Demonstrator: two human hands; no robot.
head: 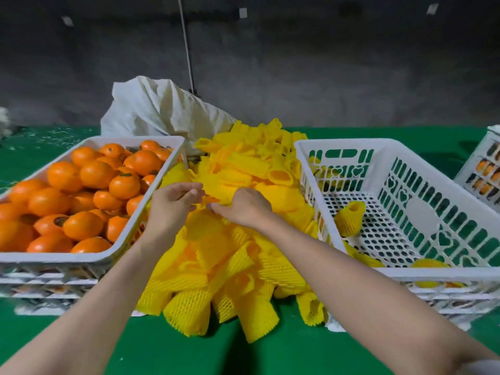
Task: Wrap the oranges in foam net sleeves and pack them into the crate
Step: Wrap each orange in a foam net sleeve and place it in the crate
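Observation:
A white crate [113,253] on the left is heaped with several bare oranges [94,174]. Between the crates lies a big pile of yellow foam net sleeves [230,255]. Over the pile's middle, my left hand [173,201] and my right hand [243,207] both pinch one yellow sleeve [216,185], fingers curled on its edges. The white slotted crate [443,272] on the right holds one wrapped orange [349,217] standing near its left wall and another yellow-wrapped one [428,263] by the front rim.
A white cloth sack [159,109] lies behind the sleeve pile. Another white crate [484,163] with oranges stands at the far right edge. Everything sits on a green table [270,347]. A dark wall rises behind, with a thin cord hanging down.

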